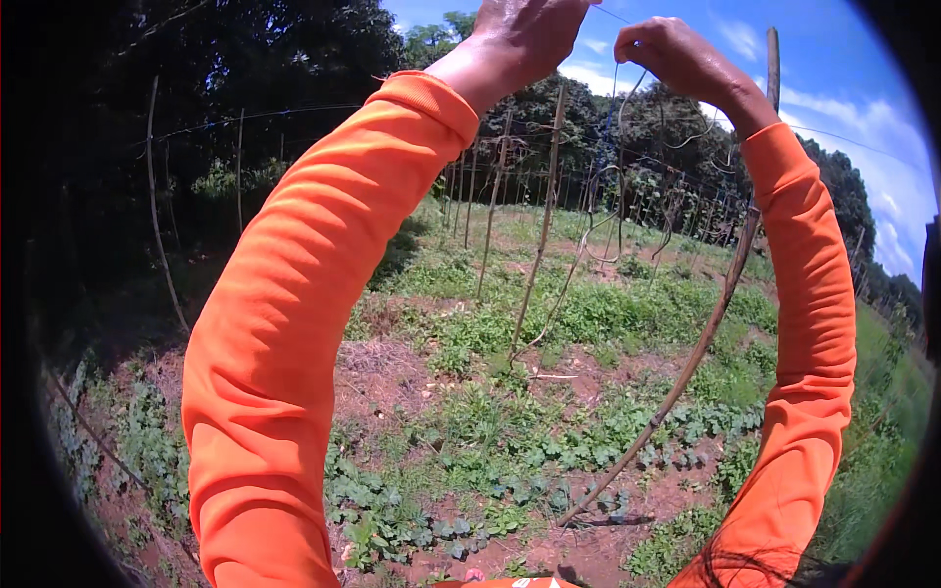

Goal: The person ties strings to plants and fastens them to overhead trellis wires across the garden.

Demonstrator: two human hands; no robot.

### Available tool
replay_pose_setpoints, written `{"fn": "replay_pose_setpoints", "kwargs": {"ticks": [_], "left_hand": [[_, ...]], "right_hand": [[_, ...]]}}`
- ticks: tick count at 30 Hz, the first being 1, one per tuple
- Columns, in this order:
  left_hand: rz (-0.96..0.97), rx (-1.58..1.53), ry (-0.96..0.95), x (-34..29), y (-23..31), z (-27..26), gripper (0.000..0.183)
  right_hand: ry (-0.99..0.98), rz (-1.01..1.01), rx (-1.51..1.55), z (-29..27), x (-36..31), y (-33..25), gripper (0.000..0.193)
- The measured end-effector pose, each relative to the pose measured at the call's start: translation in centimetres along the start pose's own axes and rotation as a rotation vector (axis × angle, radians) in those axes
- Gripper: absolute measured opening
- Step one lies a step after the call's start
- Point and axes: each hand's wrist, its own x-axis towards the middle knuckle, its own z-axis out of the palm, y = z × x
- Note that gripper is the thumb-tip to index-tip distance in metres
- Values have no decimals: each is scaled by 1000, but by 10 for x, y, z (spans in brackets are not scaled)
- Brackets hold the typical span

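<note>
Seemingly pinching a thin string (614,93) in the curled right hand (678,59). Hanging directly below that grip, down toward a dry, twisting vine (586,240). With the left hand (521,41) cut off by the upper edge, cannot tell whether clenched or released. Flanked at the right by a crooked wooden pole (749,230); farther out, backed by upright stakes (550,181) among low green plants (686,306) on reddish soil (588,551).

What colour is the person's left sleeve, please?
The left sleeve is bright orange, best seen in head view.
</note>
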Motion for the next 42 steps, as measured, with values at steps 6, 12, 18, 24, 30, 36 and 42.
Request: {"fn": "replay_pose_setpoints", "kwargs": {"ticks": [6, 12, 18, 24, 30, 36, 42], "left_hand": [[-252, -49, -526, 57, 7, 19, 16], [-271, -61, -391, 41, 14, 30, 19], [-271, -101, -233, 21, 23, 37, 22], [-285, -136, -156, 5, 30, 39, 25], [-300, -169, -102, 0, 38, 37, 28], [-328, -197, -71, -7, 45, 41, 32], [-366, -190, -28, -16, 47, 47, 35]], "right_hand": [[229, 33, -12, 11, 50, 54, 11], [346, 159, 238, 57, 69, 47, 12], [451, 241, 592, 98, 60, 31, 14], [526, 275, 1211, 133, 38, 15, 16], [537, 246, 1679, 156, 15, 5, 19], [543, 228, 1804, 161, 3, -4, 21], [750, 613, 1111, 119, 10, -23, 16]]}}
